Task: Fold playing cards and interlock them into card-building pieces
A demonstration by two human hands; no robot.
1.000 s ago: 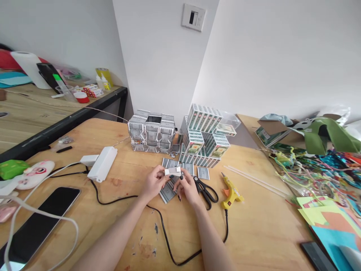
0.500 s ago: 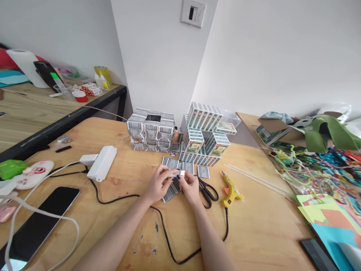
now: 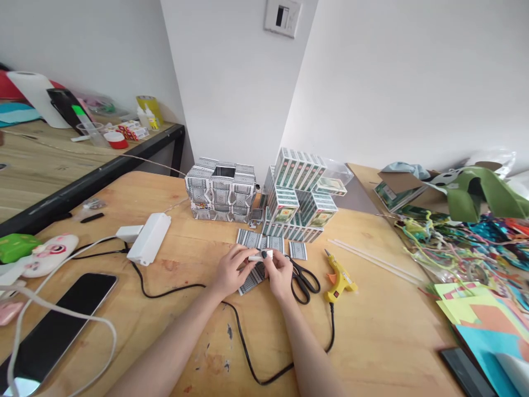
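Note:
Between both hands is a small white folded piece [image 3: 256, 257], probably a card, seen edge-on. My left hand [image 3: 233, 270] pinches its left end, and my right hand [image 3: 279, 273] grips its right end with thumb and fingers. Patterned cards [image 3: 250, 238] lie just beyond the hands, and another card [image 3: 251, 280] lies under them. Black scissors [image 3: 305, 282] rest right of my right hand. Farther right lies a yellow glue gun [image 3: 341, 280]. A box-like structure of patterned cards [image 3: 222, 193] stands behind on the left; stacked card packs [image 3: 295, 198] stand behind on the right.
A white power adapter [image 3: 150, 239] and a black phone [image 3: 61, 331] are at the left. The black cable [image 3: 242, 336] runs beneath the forearms. Two clear glue sticks [image 3: 376, 262] lie right of the packs. Coloured paper [image 3: 487, 331] and tangled craft strands [image 3: 438, 242] cover the right side.
The fingers have shifted slightly around the white piece, and more of its long edge now shows between the hands. The other objects stay in place.

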